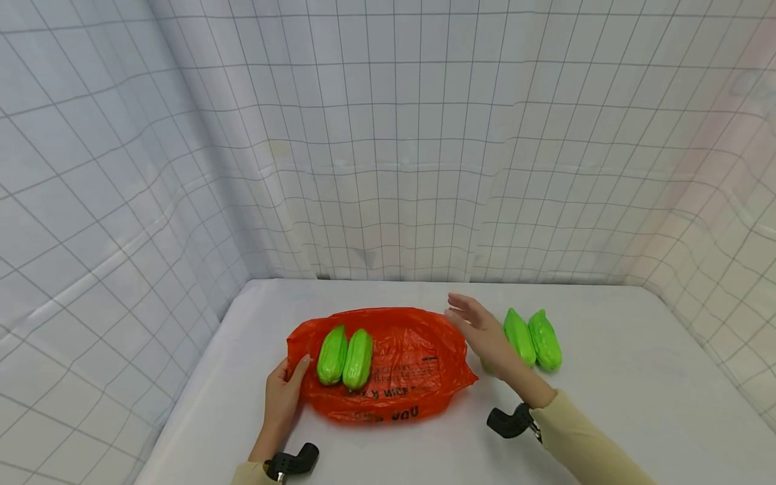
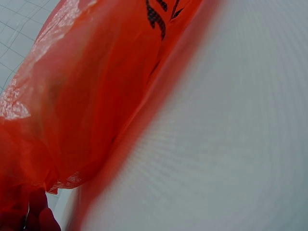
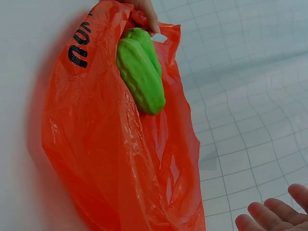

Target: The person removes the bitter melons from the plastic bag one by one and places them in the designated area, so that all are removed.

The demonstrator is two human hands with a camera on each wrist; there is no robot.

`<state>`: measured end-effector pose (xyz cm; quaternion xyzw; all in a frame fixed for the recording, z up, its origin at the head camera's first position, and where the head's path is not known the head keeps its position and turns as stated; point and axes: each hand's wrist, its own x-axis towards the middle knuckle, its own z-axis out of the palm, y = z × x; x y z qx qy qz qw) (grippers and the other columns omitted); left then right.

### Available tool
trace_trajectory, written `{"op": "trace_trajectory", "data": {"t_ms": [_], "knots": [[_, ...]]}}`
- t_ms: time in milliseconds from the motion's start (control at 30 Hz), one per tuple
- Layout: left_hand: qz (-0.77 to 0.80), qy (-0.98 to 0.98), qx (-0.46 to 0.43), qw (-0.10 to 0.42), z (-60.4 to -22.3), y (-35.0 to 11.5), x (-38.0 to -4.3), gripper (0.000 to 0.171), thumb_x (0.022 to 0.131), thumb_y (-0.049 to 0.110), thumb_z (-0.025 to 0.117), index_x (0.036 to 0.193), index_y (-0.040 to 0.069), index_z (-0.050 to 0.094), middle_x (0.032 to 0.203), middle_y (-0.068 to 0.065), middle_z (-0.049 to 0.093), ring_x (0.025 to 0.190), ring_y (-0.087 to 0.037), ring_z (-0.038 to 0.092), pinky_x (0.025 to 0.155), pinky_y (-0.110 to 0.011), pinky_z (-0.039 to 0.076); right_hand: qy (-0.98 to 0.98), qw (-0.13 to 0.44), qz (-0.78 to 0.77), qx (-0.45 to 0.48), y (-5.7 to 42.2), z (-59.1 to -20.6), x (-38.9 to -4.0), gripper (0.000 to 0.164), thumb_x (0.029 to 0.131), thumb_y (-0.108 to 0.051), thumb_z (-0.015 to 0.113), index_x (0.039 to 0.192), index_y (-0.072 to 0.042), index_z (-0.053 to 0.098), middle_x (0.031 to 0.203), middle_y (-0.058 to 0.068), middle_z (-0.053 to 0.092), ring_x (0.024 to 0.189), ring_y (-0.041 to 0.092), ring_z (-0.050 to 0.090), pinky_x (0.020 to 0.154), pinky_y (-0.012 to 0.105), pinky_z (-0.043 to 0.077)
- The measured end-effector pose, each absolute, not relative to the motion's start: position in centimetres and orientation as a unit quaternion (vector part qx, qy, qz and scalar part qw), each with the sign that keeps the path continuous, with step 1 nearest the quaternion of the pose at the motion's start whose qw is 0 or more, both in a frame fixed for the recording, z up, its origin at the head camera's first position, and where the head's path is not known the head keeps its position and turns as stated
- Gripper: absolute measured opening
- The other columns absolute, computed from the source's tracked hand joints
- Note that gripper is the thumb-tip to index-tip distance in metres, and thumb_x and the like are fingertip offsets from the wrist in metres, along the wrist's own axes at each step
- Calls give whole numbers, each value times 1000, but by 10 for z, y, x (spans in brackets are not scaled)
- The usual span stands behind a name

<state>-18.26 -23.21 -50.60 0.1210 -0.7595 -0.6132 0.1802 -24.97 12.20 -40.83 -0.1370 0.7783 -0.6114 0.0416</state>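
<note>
A red plastic bag (image 1: 403, 357) with dark printing lies spread on the table. Two bright green, bumpy gourds rest at its left part, a left gourd (image 1: 332, 356) and a right gourd (image 1: 358, 360). My left hand (image 1: 283, 394) grips the bag's left edge between thumb and fingers. Above the bag's right edge is my right hand (image 1: 481, 330), its fingers extended and holding nothing. Beyond the right wrist lie two more green gourds, one (image 1: 519, 337) beside the other (image 1: 545, 341). A bit of green also shows under that wrist, mostly hidden.
The white table (image 1: 606, 377) has its back edge against a white curtain (image 1: 394, 148) with a dark grid, which also hangs at both sides. A black strap-mounted device sits on each wrist, one left (image 1: 294, 461) and one right (image 1: 509, 422).
</note>
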Motion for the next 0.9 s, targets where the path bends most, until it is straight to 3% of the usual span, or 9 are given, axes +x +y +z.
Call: {"op": "trace_trajectory", "data": {"t_ms": [300, 600, 900], "knots": [[-611, -761, 114, 185, -507, -232, -183, 36, 95, 30, 59, 109, -3, 63, 96, -16, 62, 77, -11, 52, 65, -18, 47, 768, 46, -616, -169, 107, -412, -252, 53, 93, -35, 61, 137, -9, 46, 139, 10, 46, 123, 29, 47, 95, 46, 42], [-612, -762, 119, 173, -502, -231, -182, 36, 95, 30, 59, 108, -3, 63, 93, -13, 62, 76, -11, 52, 63, -19, 46, 785, 84, -593, -159, 90, -419, -257, 60, 87, -41, 68, 138, -18, 46, 138, 9, 47, 125, 28, 45, 94, 47, 42], [-614, -763, 115, 165, -486, -225, -176, 30, 96, 22, 58, 106, -6, 62, 92, -14, 62, 74, -11, 51, 62, -20, 46, 785, 96, -588, -169, 76, -420, -260, 62, 86, -38, 70, 138, -16, 45, 137, 13, 48, 122, 27, 47, 91, 44, 46]]}}
